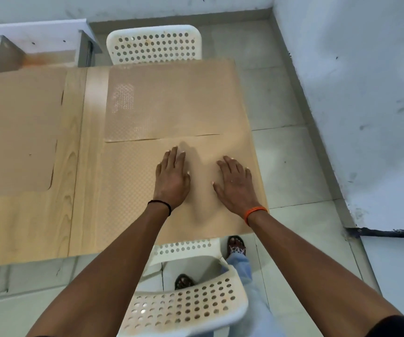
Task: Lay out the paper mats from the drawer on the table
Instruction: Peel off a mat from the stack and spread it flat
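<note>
Head view: both hands lie flat on the near paper mat [147, 190], which sits at the right end of the wooden surface [74, 166], its near edge at the surface's own edge. The left hand [171, 178] rests palm down with fingers straight and close together; the right hand [236, 183] lies beside it, fingers straight and slightly spread. Neither grips anything; each presses on the sheet. A second mat [171, 100] lies just beyond the near one, the two meeting along a thin seam. A third, plainer brown mat [18, 130] covers the left part of the surface, apart from the other two with a strip of bare wood between.

Judging by this, the step in hand is smoothing the near mat flat. The next move would call for sweeping the palms outward toward the edges, checking that the seam with the far mat is even, then lifting away without dragging the sheet. Whether more mats remain is not shown; the open drawer unit [38, 49] at far left looks empty in the part visible.

A white perforated chair [154, 45] stands beyond the surface and another chair [191, 307] is just below the arms.

No brand, label or writing can be read anywhere; the mats show only an embossed dot pattern.
</note>
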